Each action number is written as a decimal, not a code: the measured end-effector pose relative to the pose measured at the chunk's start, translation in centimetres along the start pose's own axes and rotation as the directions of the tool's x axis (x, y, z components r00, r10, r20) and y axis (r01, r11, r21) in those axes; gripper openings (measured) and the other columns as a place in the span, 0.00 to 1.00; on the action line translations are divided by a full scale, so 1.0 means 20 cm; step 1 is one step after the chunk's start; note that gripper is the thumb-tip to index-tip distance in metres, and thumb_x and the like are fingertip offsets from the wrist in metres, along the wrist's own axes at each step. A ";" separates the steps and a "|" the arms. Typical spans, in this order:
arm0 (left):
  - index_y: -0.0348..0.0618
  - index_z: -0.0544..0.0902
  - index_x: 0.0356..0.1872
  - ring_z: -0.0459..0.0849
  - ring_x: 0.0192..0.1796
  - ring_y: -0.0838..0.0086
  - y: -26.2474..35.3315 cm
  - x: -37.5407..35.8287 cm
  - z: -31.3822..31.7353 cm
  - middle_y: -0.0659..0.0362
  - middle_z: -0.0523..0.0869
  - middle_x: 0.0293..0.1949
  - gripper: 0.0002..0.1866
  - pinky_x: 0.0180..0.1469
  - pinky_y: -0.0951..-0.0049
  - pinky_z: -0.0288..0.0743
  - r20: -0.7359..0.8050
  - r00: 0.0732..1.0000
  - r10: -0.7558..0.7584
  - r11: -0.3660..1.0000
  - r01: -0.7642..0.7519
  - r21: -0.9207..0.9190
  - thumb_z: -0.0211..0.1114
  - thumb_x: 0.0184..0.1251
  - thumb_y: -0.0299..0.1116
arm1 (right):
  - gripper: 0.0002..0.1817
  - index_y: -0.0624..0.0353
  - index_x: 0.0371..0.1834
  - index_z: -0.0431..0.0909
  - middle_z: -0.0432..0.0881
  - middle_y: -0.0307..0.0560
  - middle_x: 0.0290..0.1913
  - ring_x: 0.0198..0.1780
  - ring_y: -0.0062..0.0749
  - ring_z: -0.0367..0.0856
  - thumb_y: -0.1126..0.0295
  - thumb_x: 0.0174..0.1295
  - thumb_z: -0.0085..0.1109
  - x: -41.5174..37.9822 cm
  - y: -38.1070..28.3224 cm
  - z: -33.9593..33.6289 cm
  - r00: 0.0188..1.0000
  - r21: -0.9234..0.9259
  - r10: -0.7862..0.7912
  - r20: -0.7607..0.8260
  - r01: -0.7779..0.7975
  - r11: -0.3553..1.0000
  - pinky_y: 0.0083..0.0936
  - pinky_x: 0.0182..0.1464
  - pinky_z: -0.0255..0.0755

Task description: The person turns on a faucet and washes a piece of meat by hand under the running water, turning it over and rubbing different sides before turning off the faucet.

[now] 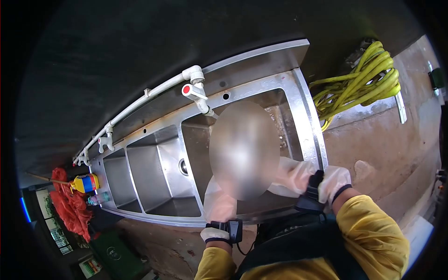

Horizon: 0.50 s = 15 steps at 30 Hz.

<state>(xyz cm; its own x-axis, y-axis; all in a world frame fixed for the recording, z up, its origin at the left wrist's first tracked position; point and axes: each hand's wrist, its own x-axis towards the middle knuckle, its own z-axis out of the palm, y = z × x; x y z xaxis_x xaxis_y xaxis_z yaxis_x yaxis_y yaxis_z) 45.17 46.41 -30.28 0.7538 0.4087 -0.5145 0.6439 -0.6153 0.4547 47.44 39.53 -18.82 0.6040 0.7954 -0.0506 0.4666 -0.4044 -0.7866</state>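
Observation:
Both my arms reach into the nearest basin of a steel sink (291, 105). My left hand (221, 201), in a pale translucent glove, enters from the front rim. My right hand (295, 173), gloved alike, comes in from the right side. A blurred oval patch covers the fingers of both hands and the middle of the basin, so what they hold or touch there is hidden. Just above the patch, a white tap (196, 93) with a red-centred handle points down into this basin. Dark devices are strapped at both wrists.
More steel basins (161, 163) run to the left under a white pipe (163, 87) with further taps. A yellow-and-blue container (85, 183) and red-orange cloth or plastic (72, 205) are at the far left. A coiled yellow hose (368, 81) hangs at the right.

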 end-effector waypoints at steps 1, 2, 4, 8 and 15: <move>0.43 0.71 0.55 0.72 0.58 0.61 -0.11 -0.04 -0.01 0.52 0.74 0.56 0.19 0.61 0.55 0.64 -0.033 0.955 0.294 0.768 -0.256 -0.587 0.40 0.72 0.40 | 0.14 0.49 0.34 0.78 0.81 0.51 0.32 0.38 0.46 0.81 0.55 0.63 0.44 -0.02 0.03 0.01 0.997 -0.180 -0.052 -0.055 0.041 0.983 0.43 0.40 0.73; 0.42 0.70 0.56 0.72 0.59 0.61 -0.04 -0.13 -0.09 0.52 0.74 0.57 0.18 0.62 0.55 0.64 0.118 0.987 0.108 0.223 0.091 -0.971 0.44 0.71 0.37 | 0.15 0.48 0.33 0.78 0.81 0.51 0.30 0.38 0.45 0.81 0.55 0.63 0.43 0.03 0.14 0.00 0.996 -0.358 -0.080 -0.038 0.061 0.932 0.44 0.38 0.74; 0.43 0.71 0.57 0.71 0.60 0.61 0.08 -0.29 -0.22 0.54 0.72 0.59 0.18 0.63 0.56 0.63 0.356 0.934 0.016 -0.558 0.304 -0.773 0.54 0.66 0.32 | 0.18 0.50 0.28 0.78 0.82 0.54 0.30 0.31 0.47 0.82 0.51 0.61 0.42 0.14 0.38 -0.05 0.937 -0.165 0.318 -0.147 -0.340 0.926 0.42 0.36 0.75; 0.44 0.70 0.58 0.70 0.60 0.59 0.13 -0.32 -0.25 0.52 0.76 0.54 0.20 0.64 0.55 0.61 0.297 0.953 -0.067 -0.589 0.202 -0.782 0.54 0.66 0.38 | 0.20 0.51 0.30 0.76 0.81 0.55 0.31 0.37 0.51 0.80 0.45 0.54 0.53 0.03 0.15 -0.04 0.920 0.210 0.365 -0.142 -0.332 0.919 0.42 0.42 0.72; 0.51 0.65 0.63 0.63 0.66 0.62 -0.02 -0.35 -0.19 0.58 0.67 0.64 0.25 0.64 0.48 0.56 0.324 0.858 0.399 -0.750 0.509 -0.423 0.45 0.69 0.50 | 0.14 0.55 0.31 0.75 0.80 0.55 0.30 0.34 0.54 0.79 0.54 0.58 0.53 0.08 0.26 0.00 0.912 0.157 0.363 -0.189 -0.337 0.928 0.44 0.39 0.72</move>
<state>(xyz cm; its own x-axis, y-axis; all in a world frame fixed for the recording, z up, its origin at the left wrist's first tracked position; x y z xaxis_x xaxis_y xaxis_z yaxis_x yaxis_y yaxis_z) 40.23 46.34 -24.06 0.8612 -0.1133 -0.4955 -0.0443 0.9544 -0.2952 50.76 38.65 -23.07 0.8424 0.4937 -0.2158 0.1281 -0.5726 -0.8097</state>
